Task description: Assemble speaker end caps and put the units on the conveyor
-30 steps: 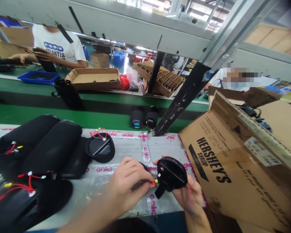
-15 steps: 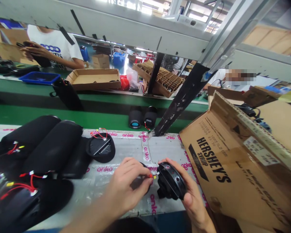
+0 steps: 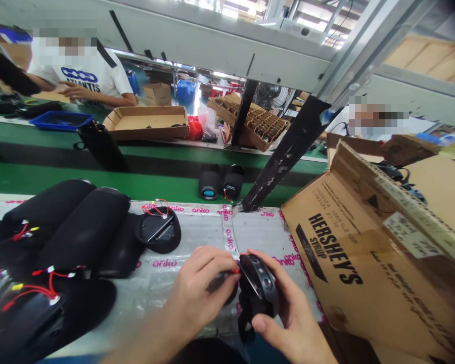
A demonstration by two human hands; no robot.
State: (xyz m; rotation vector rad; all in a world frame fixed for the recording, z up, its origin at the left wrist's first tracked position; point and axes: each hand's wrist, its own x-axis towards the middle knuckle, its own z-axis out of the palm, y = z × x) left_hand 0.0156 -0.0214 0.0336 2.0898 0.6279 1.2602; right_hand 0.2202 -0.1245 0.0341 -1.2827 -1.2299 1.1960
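My right hand [image 3: 291, 313] is wrapped round a black round end cap [image 3: 263, 283] with small holes along its rim and a dark loop hanging below. Close against its left side, my left hand [image 3: 199, 285] pinches a small red wire connector [image 3: 237, 271] between thumb and fingertips. A dark rounded part [image 3: 229, 294] shows behind the left fingers, mostly hidden. To the left, several black cloth-covered speaker bodies [image 3: 85, 232] lie with red wires [image 3: 41, 290] sticking out. One speaker body [image 3: 159, 230] faces me with its open end and wires.
A large cardboard box [image 3: 337, 253] stands at the right edge. Two small speakers [image 3: 209, 182] sit on the green belt [image 3: 167, 177] near a black slanted post [image 3: 280, 156]. Across it are a blue tray [image 3: 62, 121], a shallow carton [image 3: 147, 123] and a person in a white shirt [image 3: 83, 76].
My right hand has turned the end cap and brought it left, closer to the connector in my left hand. The person opposite has lowered one hand and moved a dark object left.
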